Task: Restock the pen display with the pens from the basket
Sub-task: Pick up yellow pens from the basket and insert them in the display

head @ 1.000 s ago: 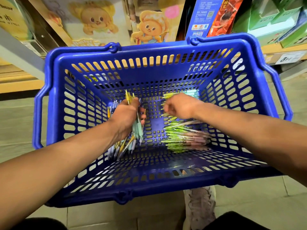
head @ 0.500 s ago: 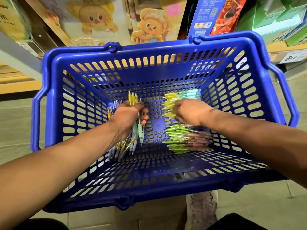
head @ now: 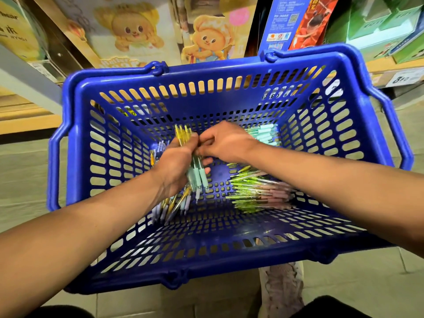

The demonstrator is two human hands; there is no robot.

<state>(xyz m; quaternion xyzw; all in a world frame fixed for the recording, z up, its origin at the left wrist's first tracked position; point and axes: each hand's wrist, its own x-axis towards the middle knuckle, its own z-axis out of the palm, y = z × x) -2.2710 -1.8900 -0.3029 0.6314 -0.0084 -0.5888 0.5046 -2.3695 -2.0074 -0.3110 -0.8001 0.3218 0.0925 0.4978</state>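
Shop shelves (head: 27, 120) stand behind the blue basket (head: 206, 72). Inside it my left hand (head: 174, 171) grips a bundle of pens (head: 197, 174); my right hand (head: 226, 143) curls at the bundle's top, though I cannot tell if it pinches one. Loose pens (head: 259, 191) lie across the bottom, no display in view: restocking looks barely begun

Warm, even indoor light, soft shadows inside basket (head: 229, 92). Wide-angle bend at edges. Motion blur smears shelf packaging (head: 128, 31) and pens (head: 259, 191).
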